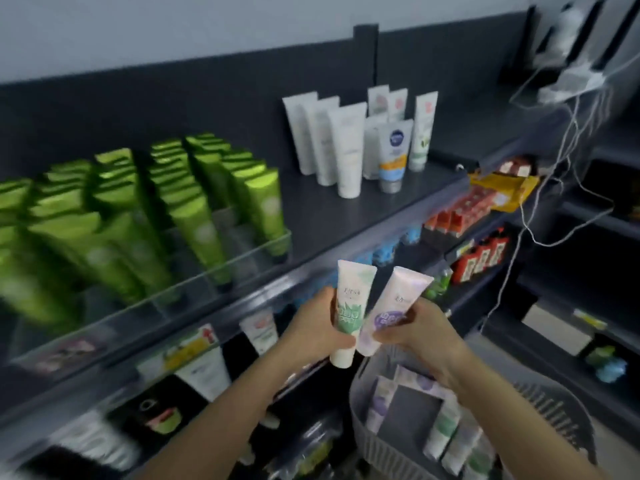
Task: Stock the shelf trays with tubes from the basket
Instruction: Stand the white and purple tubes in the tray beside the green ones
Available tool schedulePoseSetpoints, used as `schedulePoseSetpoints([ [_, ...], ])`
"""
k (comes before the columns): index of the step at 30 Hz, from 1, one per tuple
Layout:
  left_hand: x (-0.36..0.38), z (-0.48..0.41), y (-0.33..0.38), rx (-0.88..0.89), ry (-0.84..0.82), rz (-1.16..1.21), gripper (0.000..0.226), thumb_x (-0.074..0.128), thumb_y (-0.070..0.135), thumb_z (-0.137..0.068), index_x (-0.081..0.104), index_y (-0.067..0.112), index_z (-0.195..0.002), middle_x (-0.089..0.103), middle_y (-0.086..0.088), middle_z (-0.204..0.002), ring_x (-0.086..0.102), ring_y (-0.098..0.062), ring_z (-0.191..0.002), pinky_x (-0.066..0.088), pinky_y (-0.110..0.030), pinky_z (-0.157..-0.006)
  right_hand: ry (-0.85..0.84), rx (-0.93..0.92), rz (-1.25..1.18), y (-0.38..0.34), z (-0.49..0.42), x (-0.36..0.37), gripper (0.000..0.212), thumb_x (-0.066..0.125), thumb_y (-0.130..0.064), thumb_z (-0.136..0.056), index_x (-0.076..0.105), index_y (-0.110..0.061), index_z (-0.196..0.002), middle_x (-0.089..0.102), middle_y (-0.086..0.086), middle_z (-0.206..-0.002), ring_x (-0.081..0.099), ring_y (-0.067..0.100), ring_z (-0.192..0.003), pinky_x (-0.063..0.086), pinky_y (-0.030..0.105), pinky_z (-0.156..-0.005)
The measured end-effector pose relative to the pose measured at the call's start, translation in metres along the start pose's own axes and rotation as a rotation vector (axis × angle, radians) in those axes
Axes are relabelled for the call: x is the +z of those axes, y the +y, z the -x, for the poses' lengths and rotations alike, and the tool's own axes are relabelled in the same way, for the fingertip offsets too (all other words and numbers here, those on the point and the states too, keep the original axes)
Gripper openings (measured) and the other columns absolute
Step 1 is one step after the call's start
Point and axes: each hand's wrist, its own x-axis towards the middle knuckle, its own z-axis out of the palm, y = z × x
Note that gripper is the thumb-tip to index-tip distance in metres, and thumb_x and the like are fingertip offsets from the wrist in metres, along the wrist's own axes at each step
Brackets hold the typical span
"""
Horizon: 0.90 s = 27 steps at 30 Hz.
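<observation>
Two tubes are held up in front of the upper shelf [363, 216], above the basket [381, 452]. The green-printed tube [350, 306] is gripped by the left hand [320, 325], fingers curled round its lower half, cap end down and crimped end up, nearly upright. The lilac tube [394, 306] is gripped low on its body by the right hand [420, 327] and is tilted to the right. The two tubes are close together at their lower ends and spread apart at the top; contact cannot be confirmed. The grey slatted basket is seen at lower right, with more tubes of the same kinds [445, 429] lying inside it. On the shelf to the left, a clear divided tray [221, 289] is noted, filled with rows of green tubes [197, 209], blurred. Further right on the same shelf, a group of white tubes [346, 150] stands upright, cap down, outside any tray.
</observation>
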Motion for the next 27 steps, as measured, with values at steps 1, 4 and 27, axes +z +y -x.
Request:
schedulePoseSetpoints([
  [1,-0.023,0.017,0.001,0.039,0.054,-0.049,0.046,0.076,0.016,-0.062,0.049,0.022,-0.099,0.065,0.007,-0.103,0.060,-0.009,-0.088,0.051,-0.029,-0.072,-0.017,-0.052,0.030,-0.016,0.007,0.019,0.033,0.072,0.017,-0.064,0.068,-0.004,-0.088,0.074,0.012,-0.087,0.070,0.024,-0.082,0.056,0.032,-0.067],
  [4,-0.071,0.062,0.007,0.134,0.125,-0.153,0.044,0.074,0.021,-0.070,0.047,0.029,-0.104,0.064,0.008,-0.106,0.057,-0.008,-0.088,0.045,-0.022,-0.062,-0.073,-0.154,0.080,-0.050,0.030,0.056,0.035,0.075,0.018,-0.061,0.069,-0.004,-0.089,0.074,0.013,-0.087,0.069,0.021,-0.076,0.055,0.027,-0.063],
  [27,-0.394,0.256,-0.138,-0.021,1.036,0.020,0.035,0.075,0.010,-0.076,0.058,0.016,-0.106,0.064,0.006,-0.102,0.061,-0.009,-0.087,0.048,-0.022,-0.068,-0.280,-0.596,0.197,-0.153,0.088,0.433,0.033,0.076,-0.003,-0.073,0.060,-0.017,-0.098,0.068,-0.003,-0.094,0.064,0.008,-0.085,0.047,0.015,-0.064],
])
